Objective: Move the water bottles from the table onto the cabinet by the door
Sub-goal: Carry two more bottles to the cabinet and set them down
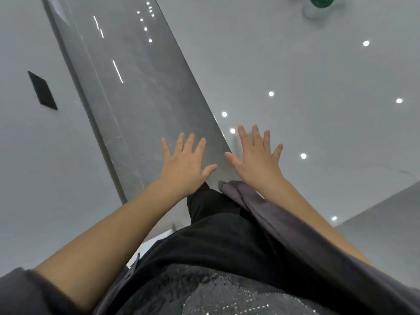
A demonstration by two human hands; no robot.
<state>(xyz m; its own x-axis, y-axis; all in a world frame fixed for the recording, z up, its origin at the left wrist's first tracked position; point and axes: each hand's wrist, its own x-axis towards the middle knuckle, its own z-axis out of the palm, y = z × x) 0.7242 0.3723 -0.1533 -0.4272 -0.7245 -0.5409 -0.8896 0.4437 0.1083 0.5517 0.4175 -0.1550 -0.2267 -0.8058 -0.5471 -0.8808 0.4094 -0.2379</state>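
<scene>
In the head view, the only 1 there is, both hands hold nothing. The left hand [184, 164] and the right hand [256, 160] are stretched out in front of the body, palms down and fingers straight and spread. The thumbs point toward each other without touching. I judge that bare, flat hands like these suit a reach toward the next pick-up rather than a carry.

1 water bottle [321, 2], clear with a green label, is cut off by the top edge and well apart from both hands. It stands on a glossy white surface [318, 87] dotted with reflected lights. Whether that surface is the table or the cabinet cannot be told.

A grey stone strip [136, 87] runs diagonally under the left hand, and a black plate [42, 90] sits on the pale face to its left.
</scene>
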